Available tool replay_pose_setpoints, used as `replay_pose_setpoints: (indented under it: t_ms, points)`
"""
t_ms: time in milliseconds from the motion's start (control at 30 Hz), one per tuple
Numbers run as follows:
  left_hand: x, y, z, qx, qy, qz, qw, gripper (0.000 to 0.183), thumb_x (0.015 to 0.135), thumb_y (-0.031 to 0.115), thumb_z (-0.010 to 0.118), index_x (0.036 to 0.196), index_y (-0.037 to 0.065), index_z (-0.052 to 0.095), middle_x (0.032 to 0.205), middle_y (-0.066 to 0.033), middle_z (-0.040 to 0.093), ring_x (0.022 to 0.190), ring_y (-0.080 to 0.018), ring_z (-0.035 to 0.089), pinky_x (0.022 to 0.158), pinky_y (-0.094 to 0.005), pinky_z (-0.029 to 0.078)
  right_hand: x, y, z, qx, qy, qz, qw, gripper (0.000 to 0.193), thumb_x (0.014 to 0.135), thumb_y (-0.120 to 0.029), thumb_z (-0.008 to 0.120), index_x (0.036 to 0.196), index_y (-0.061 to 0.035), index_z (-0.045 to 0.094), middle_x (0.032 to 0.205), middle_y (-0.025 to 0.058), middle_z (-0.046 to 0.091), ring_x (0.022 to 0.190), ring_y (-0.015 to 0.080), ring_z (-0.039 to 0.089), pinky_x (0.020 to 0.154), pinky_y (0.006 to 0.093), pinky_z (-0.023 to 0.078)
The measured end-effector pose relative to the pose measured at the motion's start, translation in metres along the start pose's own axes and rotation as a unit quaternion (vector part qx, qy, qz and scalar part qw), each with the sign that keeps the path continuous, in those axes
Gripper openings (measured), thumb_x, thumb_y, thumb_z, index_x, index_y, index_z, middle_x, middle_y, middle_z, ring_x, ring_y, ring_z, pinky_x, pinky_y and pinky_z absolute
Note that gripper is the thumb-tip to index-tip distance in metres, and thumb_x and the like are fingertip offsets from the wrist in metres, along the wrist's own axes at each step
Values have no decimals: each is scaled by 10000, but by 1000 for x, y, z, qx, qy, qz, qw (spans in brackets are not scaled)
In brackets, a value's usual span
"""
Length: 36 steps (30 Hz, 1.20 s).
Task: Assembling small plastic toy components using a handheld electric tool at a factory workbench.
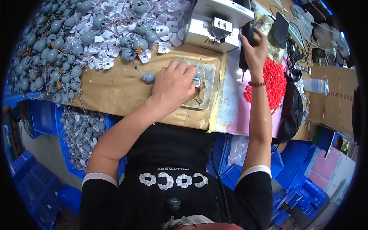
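Pinning a grey round part (199,73) against a metal plate (209,88), the left hand (172,84) has its grip closed, fingers curled downward over the workpiece; a small white piece (197,82) shows just beneath the grey part at the fingertips. The plate lies flat on the paper-covered table (122,94), in front of the torso. The right hand (256,53) is at a black power screwdriver (243,59), thumb laid across the tool body and fingers on its right side; whether this grip is fully closed cannot be told. The tool is near upright, its thin bit (242,78) pointing down, well apart from the plate. Just left of the left hand, a single grey ball (148,77) rests on the table. Beyond the plate stands a white machine (201,13) with a metal block (221,26) on its front. A heap of small red parts (274,84) lies beside the right forearm, with a black pouch (290,115) to its right. White plastic parts (111,38) are piled at the far left of the table, bordered by a larger pile of grey balls (53,55) with wires. Below the table edge, a blue bin (63,143) contains more grey and white parts. A cardboard box (331,101) stands at far right.
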<state>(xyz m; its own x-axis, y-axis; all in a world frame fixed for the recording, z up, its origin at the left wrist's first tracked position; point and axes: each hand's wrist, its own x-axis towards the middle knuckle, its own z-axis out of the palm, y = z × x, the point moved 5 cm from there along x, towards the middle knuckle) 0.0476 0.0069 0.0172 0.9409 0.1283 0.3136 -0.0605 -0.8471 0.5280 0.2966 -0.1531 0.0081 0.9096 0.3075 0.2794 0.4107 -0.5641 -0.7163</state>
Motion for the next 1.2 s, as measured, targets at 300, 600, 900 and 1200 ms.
replay_pose_setpoints:
  t_ms: [300, 600, 900, 1200]
  points:
    - [-1, 1, -2, -1, 6, 6, 1000, 324, 734, 112, 740, 1034, 61, 630, 946, -76, 585, 933, -286, 565, 779, -406, 495, -14, -146, -41, 502, -15, -215, 838, 522, 860, 94, 627, 1323, 29, 395, 846, 129, 630, 751, 223, 648, 765, 389, 548]
    - [-1, 1, -1, 6, -2, -11, 1000, 320, 734, 120, 734, 1031, 56, 637, 975, -85, 605, 961, -294, 573, 801, -406, 507, -8, -176, 13, 353, -49, -60, 932, 99, 839, -71, 676, 787, -3, 627, 662, 48, 634, 599, 108, 612, 580, 242, 479]
    - [-3, -3, 0, -10, 3, -7, 1000, 324, 723, 116, 726, 1027, 64, 623, 953, -90, 590, 935, -309, 572, 773, -430, 504, -63, -170, 0, 392, -153, -107, 901, 521, 864, 27, 619, 1335, 103, 410, 780, 103, 634, 654, 196, 635, 673, 345, 542]
    - [-4, -2, 3, 13, 23, 0, 1000, 339, 722, 131, 731, 1023, 68, 589, 933, -84, 562, 931, -305, 567, 752, -431, 501, -91, -165, 7, 418, -143, -153, 884, 643, 845, 114, 600, 1427, 49, 334, 799, 110, 630, 682, 180, 642, 690, 316, 539]
